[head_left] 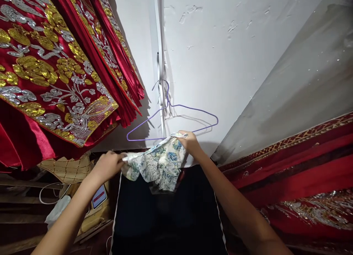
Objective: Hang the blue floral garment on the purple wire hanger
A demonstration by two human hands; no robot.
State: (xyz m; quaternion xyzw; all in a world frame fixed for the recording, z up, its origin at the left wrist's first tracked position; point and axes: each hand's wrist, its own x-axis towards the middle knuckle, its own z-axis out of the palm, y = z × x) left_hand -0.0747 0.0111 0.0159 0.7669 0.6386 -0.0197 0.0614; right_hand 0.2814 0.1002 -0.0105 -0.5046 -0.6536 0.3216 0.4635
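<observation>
A white garment with a blue and green floral print (162, 166) is stretched between my two hands, its kind not clear from the folds. My left hand (110, 165) pinches its left end. At its upper right corner, my right hand (191, 142) is closed on the edge. Just behind the cloth, a purple wire hanger (198, 109) hangs by its hook from a white strip (160, 63) on the wall. The cloth overlaps part of the hanger's lower bar. Below the garment spreads a dark surface with pale edges (165, 225).
Red cloths with gold and silver embroidery (52, 67) hang at upper left. More red decorated fabric (298, 181) lies along the right. A phone with a lit screen (99, 197) and a white cable (44, 202) sit at lower left, near a yellowish bag-like thing (66, 168).
</observation>
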